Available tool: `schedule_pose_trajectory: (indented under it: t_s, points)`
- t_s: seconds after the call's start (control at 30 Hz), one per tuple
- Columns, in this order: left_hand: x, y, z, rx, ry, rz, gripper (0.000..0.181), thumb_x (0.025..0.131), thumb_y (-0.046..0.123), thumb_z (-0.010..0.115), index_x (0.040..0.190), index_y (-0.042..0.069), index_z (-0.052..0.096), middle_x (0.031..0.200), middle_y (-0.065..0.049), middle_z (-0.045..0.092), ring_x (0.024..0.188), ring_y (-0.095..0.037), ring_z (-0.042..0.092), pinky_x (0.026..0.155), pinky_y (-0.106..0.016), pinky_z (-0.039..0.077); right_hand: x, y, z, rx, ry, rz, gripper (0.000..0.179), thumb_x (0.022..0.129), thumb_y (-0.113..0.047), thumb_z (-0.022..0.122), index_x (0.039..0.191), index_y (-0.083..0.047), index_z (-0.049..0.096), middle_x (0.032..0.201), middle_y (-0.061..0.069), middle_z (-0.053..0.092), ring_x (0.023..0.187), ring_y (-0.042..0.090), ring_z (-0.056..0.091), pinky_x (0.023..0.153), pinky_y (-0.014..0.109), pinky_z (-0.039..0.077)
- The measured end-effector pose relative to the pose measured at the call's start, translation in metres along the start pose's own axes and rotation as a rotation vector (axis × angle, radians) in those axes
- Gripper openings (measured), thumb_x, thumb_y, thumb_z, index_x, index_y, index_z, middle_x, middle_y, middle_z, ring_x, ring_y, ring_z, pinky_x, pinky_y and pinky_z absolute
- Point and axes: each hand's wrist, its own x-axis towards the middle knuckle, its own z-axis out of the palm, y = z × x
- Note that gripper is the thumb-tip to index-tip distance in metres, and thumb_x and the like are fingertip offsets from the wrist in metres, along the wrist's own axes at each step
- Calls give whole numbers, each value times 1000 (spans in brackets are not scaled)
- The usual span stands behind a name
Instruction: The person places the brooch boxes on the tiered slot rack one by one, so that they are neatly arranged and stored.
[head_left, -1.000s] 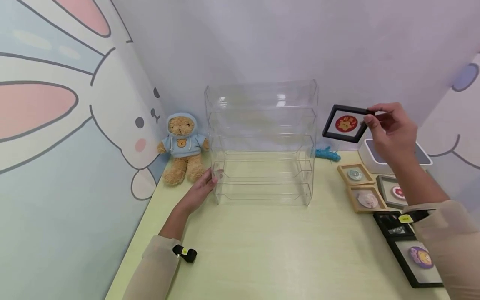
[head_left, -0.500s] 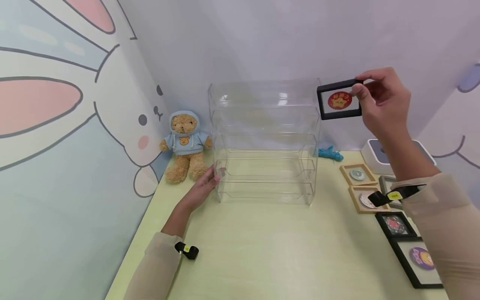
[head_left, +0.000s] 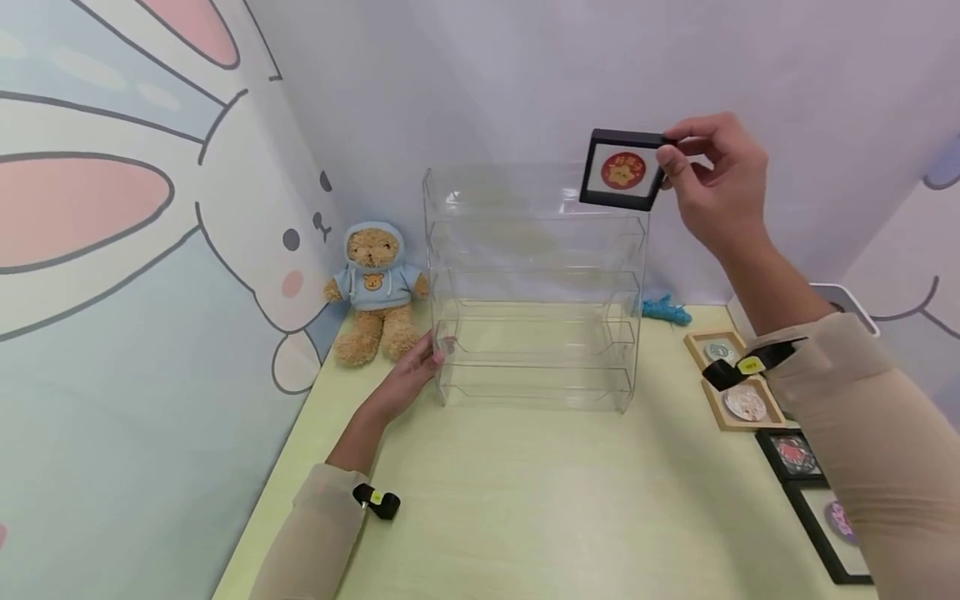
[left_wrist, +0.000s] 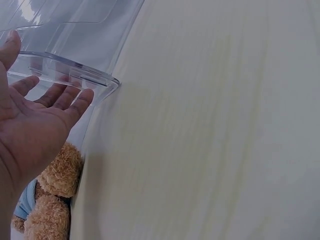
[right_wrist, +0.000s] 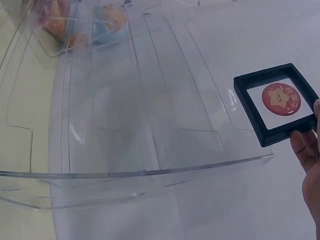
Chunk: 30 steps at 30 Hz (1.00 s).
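A clear acrylic tiered display rack [head_left: 536,367] stands on the table. My left hand [head_left: 408,379] is at its lower left side, fingers extended and touching the side panel; the left wrist view shows the palm [left_wrist: 35,130] turned up beside the rack's edge. My right hand [head_left: 723,183] pinches a small black display frame [head_left: 611,202] by its right side, thumb in front. Inside the frame is a round red badge [head_left: 624,170] with a yellow star figure. The frame is upright in the air and overlaps the rack's top right in the head view.
A teddy bear [head_left: 372,283] in a blue hoodie sits left of the rack. A blue toy [head_left: 666,310] lies behind its right side. Wooden frames [head_left: 778,418] and black frames [head_left: 832,567] with badges lie at the right, near a white box [head_left: 862,310] partly hidden by my arm.
My right hand has carried the black frame up and left, from beside the rack to its top right. My left hand stays at the rack's left side.
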Motion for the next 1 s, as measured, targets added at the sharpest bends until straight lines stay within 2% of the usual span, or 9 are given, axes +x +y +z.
schedule_pose_trajectory:
  t_s: [0.2, 0.33, 0.4, 0.5, 0.63, 0.8, 1.0]
  points:
    - [-1, 0, -1, -17, -6, -4, 75, 121, 39, 47, 180, 22, 5, 183, -14, 27, 172, -37, 20, 140, -60, 17, 14, 0, 24, -65, -82, -22, 26, 107, -8, 73, 129, 6, 71, 112, -20, 59, 99, 8, 71, 80, 13, 60]
    - [0, 0, -1, -22, -6, -11, 77, 120, 41, 49, 180, 24, 5, 184, -13, 26, 172, -36, 20, 140, -60, 17, 25, -1, 41, -122, -156, -11, 28, 108, -14, 73, 131, 2, 71, 112, -21, 56, 105, 5, 71, 83, 10, 59]
    - [0, 0, -1, -31, -11, -14, 77, 120, 41, 49, 180, 25, 5, 184, -13, 26, 172, -35, 20, 140, -59, 17, 29, -3, 50, -160, -192, -21, 27, 109, -16, 72, 131, 0, 72, 113, -17, 58, 107, 6, 71, 85, 10, 58]
    - [1, -2, 1, -49, -14, -16, 76, 120, 39, 50, 180, 26, 6, 183, -13, 27, 172, -34, 20, 141, -58, 16, 32, -5, 62, -201, -235, -36, 27, 109, -18, 72, 131, -2, 72, 115, -2, 62, 110, 12, 74, 87, 11, 59]
    - [1, -2, 1, -53, -15, -12, 76, 120, 38, 51, 180, 26, 7, 182, -14, 28, 172, -35, 21, 141, -57, 16, 34, -8, 79, -225, -263, -32, 28, 110, -22, 71, 130, -3, 72, 121, 10, 64, 112, 17, 76, 93, 15, 61]
    - [-2, -1, 1, -42, -19, -14, 75, 120, 38, 49, 180, 26, 6, 183, -13, 28, 172, -34, 21, 140, -58, 17, 39, -11, 100, -227, -304, 10, 27, 110, -21, 71, 129, -3, 72, 125, 11, 66, 114, 19, 77, 99, 27, 65]
    - [-3, 0, 0, -43, -10, -22, 75, 120, 39, 50, 180, 25, 7, 182, -15, 29, 172, -35, 21, 140, -59, 17, 43, -13, 124, -239, -409, 92, 26, 111, -22, 69, 132, -7, 71, 130, 8, 66, 117, 18, 76, 94, 31, 67]
